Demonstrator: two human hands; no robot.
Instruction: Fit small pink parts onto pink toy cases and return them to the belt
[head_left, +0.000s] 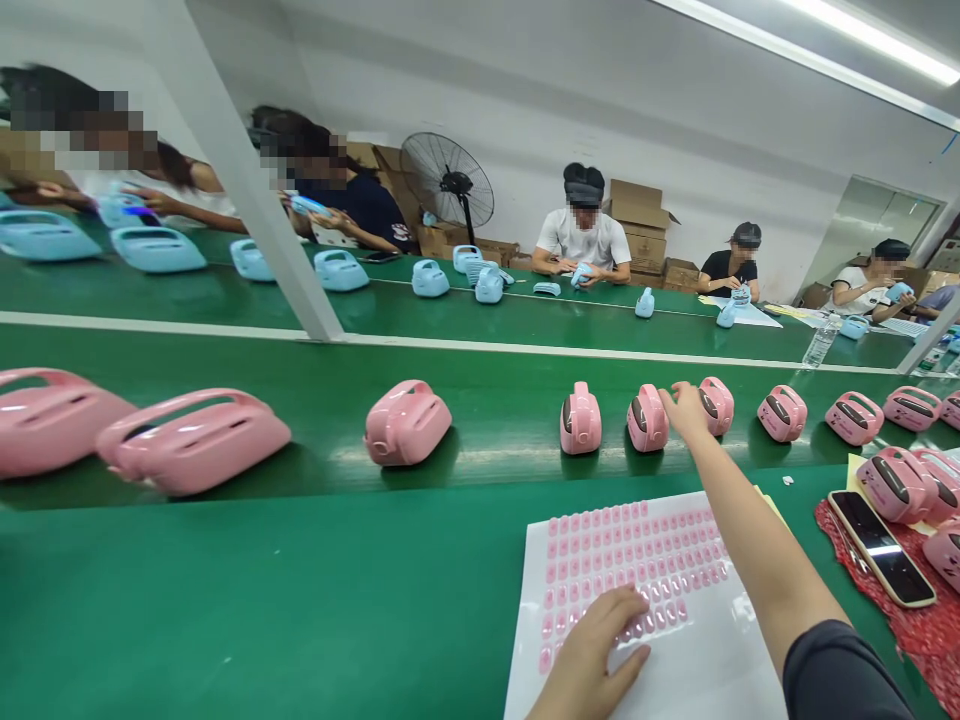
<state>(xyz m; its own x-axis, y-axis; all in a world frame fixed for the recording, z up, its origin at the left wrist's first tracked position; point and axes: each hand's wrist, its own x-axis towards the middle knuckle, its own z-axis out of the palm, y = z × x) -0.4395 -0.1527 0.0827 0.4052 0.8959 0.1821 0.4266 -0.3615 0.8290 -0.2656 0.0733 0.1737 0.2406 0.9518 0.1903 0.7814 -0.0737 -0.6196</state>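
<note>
My left hand (598, 650) rests on a white sheet (697, 665), its fingers spread and nothing seen in them. Rows of small glossy pink oval stickers (600, 540) cover much of that sheet. Across the green belt stretches my right hand (684, 412), fingers extended beside a pink handled plastic housing (647, 420) with a dark oval panel. Whether the fingertips touch it I cannot tell. Just right of that hand stands another pink housing (718, 406), partly behind it.
More pink housings (409, 425) line the belt both ways. At right, a phone (883, 548) lies on red bubble wrap (919, 620) near grouped housings (896, 485). Beyond a white rail (480, 345), co-workers (583, 235) handle blue housings. A bottle (821, 342) stands by the rail.
</note>
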